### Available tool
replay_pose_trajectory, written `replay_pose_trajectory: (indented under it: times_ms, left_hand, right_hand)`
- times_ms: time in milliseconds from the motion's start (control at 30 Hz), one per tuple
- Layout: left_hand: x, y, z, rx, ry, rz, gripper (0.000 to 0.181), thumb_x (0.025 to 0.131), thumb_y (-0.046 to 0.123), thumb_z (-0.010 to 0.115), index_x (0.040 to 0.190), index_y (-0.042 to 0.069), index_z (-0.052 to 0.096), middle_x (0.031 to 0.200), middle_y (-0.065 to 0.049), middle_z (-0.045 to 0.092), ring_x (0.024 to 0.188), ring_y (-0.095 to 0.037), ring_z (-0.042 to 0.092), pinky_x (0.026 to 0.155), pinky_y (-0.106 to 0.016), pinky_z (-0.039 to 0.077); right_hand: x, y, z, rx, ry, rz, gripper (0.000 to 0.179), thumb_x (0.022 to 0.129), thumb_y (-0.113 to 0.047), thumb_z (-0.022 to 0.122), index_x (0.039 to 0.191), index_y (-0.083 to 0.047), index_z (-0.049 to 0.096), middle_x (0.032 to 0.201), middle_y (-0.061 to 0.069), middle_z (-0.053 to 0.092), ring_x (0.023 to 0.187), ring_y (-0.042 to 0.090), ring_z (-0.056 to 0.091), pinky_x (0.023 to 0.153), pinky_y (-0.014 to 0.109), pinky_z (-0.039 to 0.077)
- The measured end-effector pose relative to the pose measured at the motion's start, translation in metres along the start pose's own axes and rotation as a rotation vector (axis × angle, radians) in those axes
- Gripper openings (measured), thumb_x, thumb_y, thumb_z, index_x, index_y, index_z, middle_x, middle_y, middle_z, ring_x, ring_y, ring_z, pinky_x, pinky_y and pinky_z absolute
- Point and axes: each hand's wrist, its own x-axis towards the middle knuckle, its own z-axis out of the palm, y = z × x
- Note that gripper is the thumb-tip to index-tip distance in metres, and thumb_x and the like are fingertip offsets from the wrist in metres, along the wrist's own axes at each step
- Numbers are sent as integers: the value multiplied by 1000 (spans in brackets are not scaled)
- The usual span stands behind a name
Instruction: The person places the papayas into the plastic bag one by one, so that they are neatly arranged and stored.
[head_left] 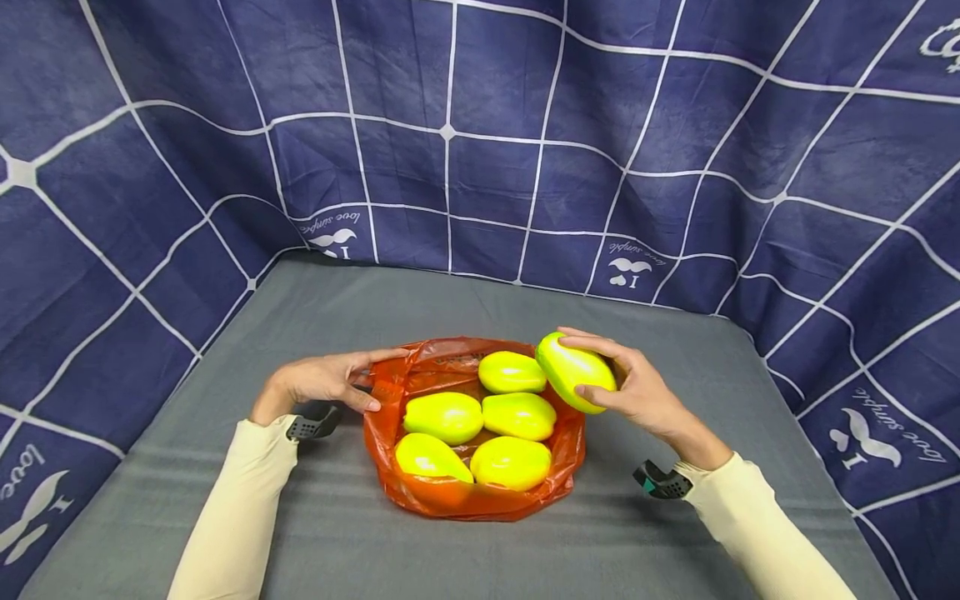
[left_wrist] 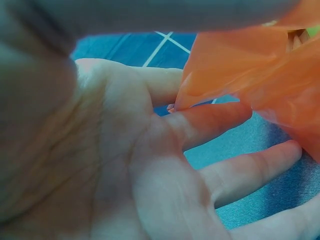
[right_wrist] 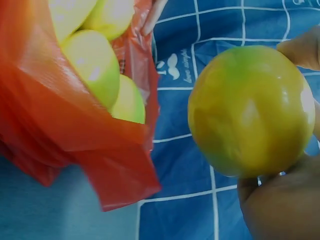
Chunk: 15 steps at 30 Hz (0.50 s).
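A red plastic bag [head_left: 480, 503] stands with its mouth spread wide, and several yellow-green papayas [head_left: 444, 417] lie inside it. My right hand [head_left: 637, 387] grips another papaya [head_left: 576, 372] between thumb and fingers, over the bag's right rim. In the right wrist view this papaya [right_wrist: 250, 112] shows end-on, apart from the bag [right_wrist: 95, 135]. At the bag's left rim is my left hand [head_left: 322, 383], fingers straight along the edge. From the left wrist, the spread fingers [left_wrist: 215, 122] touch the thin orange-red plastic [left_wrist: 235, 65].
The bag rests on a table covered with grey cloth [head_left: 322, 525]. Behind and to both sides hangs a dark blue curtain [head_left: 495, 167] with white grid lines. A black band [head_left: 313, 423] is on the left wrist, another black device [head_left: 663, 481] on the right.
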Motion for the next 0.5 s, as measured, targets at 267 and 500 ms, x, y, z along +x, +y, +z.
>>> replay_pose_trajectory:
  times_ms: [267,500]
  left_hand:
    - [1,1,-1,1,-6,9,94,91,7,71,162,10,10,161,-23,27,137,-32,47,103,-33,51]
    - [-1,1,-1,-2,14,-27,95,89,9,73,162,14,12,164,-19,24,138,-28,46,104,-33,50]
  right_hand:
    - [22,-9,1,-55,-66,-5,58,86,-4,73,139,-24,60,154,-2,46,134,19,45,99,25,47]
    - [40,-12,6,-127,-124,-68,55,87,-6,73,139,-20,60,152,0,47,137,20,42,102,23,44]
